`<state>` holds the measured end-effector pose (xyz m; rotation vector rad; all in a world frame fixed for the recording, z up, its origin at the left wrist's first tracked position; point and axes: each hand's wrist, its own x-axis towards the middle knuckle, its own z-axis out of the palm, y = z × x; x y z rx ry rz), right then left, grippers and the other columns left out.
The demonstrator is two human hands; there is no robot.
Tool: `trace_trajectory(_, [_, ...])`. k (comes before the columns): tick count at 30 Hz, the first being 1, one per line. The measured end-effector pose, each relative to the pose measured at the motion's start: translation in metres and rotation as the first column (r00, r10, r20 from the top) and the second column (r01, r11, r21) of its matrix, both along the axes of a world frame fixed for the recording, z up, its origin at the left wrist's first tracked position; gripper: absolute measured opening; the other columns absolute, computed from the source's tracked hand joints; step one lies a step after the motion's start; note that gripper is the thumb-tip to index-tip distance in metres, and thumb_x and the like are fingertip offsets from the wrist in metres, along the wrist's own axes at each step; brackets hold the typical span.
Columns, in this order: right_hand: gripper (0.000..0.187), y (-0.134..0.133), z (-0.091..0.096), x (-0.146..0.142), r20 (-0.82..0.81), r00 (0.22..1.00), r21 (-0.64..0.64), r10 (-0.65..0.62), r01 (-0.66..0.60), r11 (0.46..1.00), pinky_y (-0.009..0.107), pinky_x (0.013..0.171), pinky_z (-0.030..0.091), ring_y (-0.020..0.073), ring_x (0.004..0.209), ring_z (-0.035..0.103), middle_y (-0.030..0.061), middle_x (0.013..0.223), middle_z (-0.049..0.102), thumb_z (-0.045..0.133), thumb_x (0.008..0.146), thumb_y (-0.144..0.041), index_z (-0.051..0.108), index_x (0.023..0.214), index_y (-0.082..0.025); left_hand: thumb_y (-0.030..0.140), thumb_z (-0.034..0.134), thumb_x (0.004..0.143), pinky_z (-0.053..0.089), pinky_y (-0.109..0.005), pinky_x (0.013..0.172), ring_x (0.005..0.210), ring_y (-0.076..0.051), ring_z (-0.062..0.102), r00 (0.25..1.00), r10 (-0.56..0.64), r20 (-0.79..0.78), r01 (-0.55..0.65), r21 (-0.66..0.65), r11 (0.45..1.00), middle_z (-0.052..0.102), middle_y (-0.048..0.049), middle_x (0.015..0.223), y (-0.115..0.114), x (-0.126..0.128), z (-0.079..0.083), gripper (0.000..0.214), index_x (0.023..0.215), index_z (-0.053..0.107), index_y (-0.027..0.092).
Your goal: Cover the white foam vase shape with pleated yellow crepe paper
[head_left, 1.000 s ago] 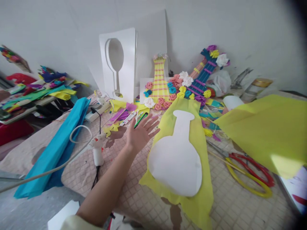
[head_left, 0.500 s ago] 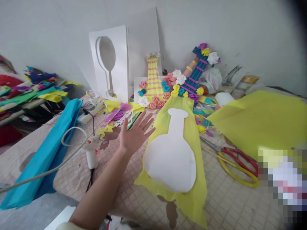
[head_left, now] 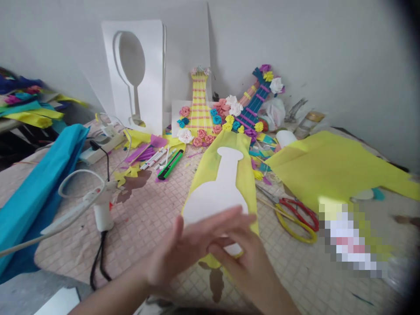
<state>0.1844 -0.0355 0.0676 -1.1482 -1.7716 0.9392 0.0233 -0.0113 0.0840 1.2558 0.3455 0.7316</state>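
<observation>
A white vase-shaped cut-out [head_left: 216, 197] lies on a strip of yellow-green crepe paper [head_left: 206, 162] in the middle of the table. Both my hands meet over its lower end. My left hand [head_left: 190, 249] comes in from the lower left, fingers stretched flat and pointing right. My right hand [head_left: 244, 260] comes in from the lower right, its fingers tucked under and against the left hand's fingers. Motion blur hides whether the right hand holds anything. A sliver of the white cut-out shows between the two hands.
Red and yellow scissors [head_left: 295, 214] lie right of the strip, beside a large yellow sheet [head_left: 328, 166]. A glue gun [head_left: 101, 214] with its cable, a green utility knife [head_left: 169, 165] and blue paper [head_left: 33, 192] are to the left. Flower-decorated paper vases [head_left: 200, 113] and a white cut-out board [head_left: 147, 78] stand at the wall.
My left hand has drawn back from the pens and knife to the near end of the cut-out. My right hand has come into view and joined it. The camera has tilted down.
</observation>
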Motion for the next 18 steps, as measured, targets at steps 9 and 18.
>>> trace_trajectory(9, [0.02,-0.027,-0.022,0.019,-0.13,0.989,-0.05,0.071,-0.078,0.996,0.023,0.054,0.049,0.0144,0.06,0.06,0.003,0.063,0.066,0.057,0.079,-0.032,0.071,0.068,-0.023,0.042,0.051,0.078,0.035,-0.043,0.1,0.118,-0.024,0.047,0.966,-0.02,-0.259,0.056,0.132,0.99,0.054,0.0053,0.124,-0.038,-0.027,0.001,0.044,0.122,0.045,0.044])
trace_trajectory(18, [0.006,-0.056,-0.045,0.157,0.296,0.564,-0.066,-0.771,0.817,0.572,0.032,0.043,0.051,0.0258,0.067,0.066,-0.0009,0.067,0.069,0.071,0.059,-0.042,0.068,0.063,-0.044,0.034,0.056,0.078,0.05,-0.032,0.06,0.066,-0.019,0.059,0.805,0.503,-0.315,-0.45,0.23,0.863,0.065,-0.0062,0.072,-0.037,-0.066,-0.03,0.02,0.063,0.062,0.022])
